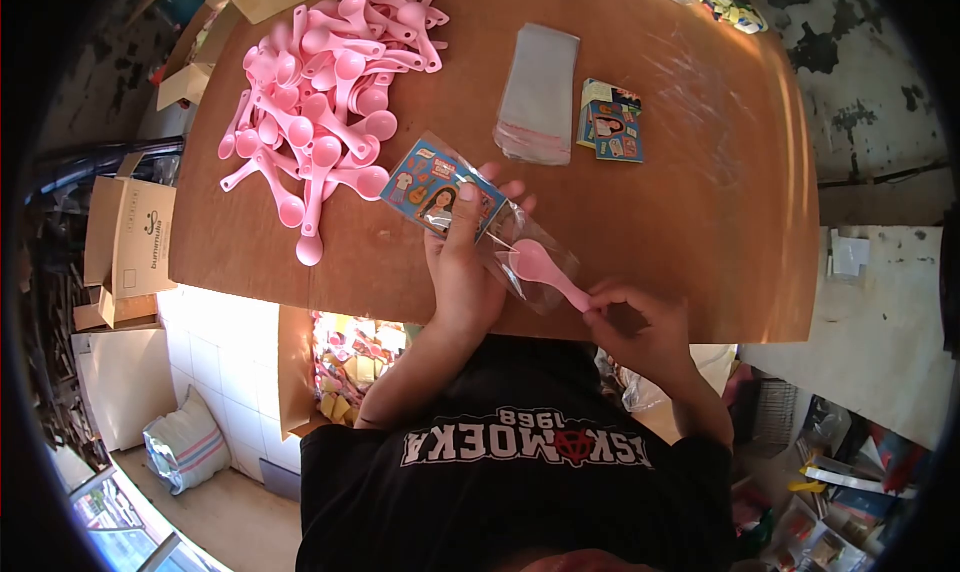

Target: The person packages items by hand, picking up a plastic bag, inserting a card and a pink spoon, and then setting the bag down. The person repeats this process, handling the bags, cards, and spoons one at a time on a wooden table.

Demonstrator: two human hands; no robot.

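My left hand (465,262) grips a clear plastic bag (548,294) with a blue printed card (425,180) in its far end, thumb lying over the card. Between thumb and fingers, my right hand (645,330) pinches the handle end of a pink measuring spoon (537,264). The spoon's bowl points toward my left hand and overlaps the bag's near end. Beyond my hands lie a stack of flat clear bags (540,92) and a small stack of blue printed cards (612,122).
A large heap of pink measuring spoons (325,152) covers the left of the brown wooden table (680,232). Cardboard boxes (140,237) stand beyond its left edge. Below the near edge is an open box of wrapped items (360,357). A white sack (188,442) rests on the floor.
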